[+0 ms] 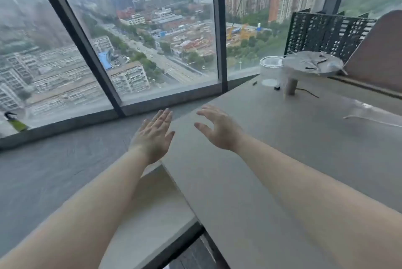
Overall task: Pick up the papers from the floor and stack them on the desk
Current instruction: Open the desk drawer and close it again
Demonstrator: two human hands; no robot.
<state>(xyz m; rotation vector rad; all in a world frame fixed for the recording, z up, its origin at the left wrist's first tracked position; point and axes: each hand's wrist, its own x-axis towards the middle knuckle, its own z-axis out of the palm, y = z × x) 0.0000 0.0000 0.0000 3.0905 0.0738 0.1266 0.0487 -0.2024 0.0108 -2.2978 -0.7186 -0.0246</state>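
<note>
The grey desk (272, 160) fills the right half of the head view, its left edge running diagonally toward me. My left hand (154, 136) hovers just off that edge, over the grey floor, fingers straight and apart, holding nothing. My right hand (217, 129) is above the desk's near-left corner, fingers spread and slightly curled, also empty. No papers show on the floor or the desk in this view.
A round lamp wrapped in plastic (311, 66) and a clear cylinder (270, 70) stand at the desk's far end. Clear plastic film (374, 112) lies at the right. A black perforated panel (326, 31) and tall windows (134, 35) stand behind. A spray bottle (15, 121) sits far left.
</note>
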